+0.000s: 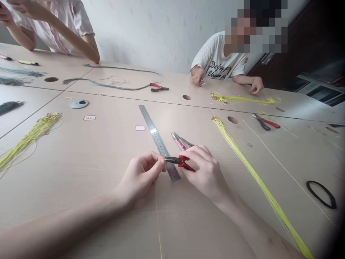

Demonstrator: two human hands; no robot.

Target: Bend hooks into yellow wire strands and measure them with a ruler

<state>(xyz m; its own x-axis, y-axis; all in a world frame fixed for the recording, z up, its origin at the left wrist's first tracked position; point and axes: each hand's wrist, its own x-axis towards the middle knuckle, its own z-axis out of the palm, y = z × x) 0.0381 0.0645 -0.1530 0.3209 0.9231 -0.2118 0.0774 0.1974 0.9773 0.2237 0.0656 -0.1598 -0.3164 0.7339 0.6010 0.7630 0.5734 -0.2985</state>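
My right hand (203,172) grips a pair of red-handled pliers (174,160), with the jaws pointing left. The jaw tips meet the fingertips of my left hand (142,171), which is closed in a pinch. From under the left hand a thin yellowish cord (158,223) runs down toward me; its end at the fingertips is too small to make out clearly. Beneath the pliers a steel ruler (154,131) lies slanted on the table. Just beyond the right hand are pink thread snips (180,142), partly hidden by it.
Yellow cord bundles lie at left (29,138) and right (250,169). Other pliers (265,122), a black ring (320,194), a grey disc (79,103) and a red-edged label (140,128) are on the table (88,205). Two people sit across, near grey-blue cords (107,85).
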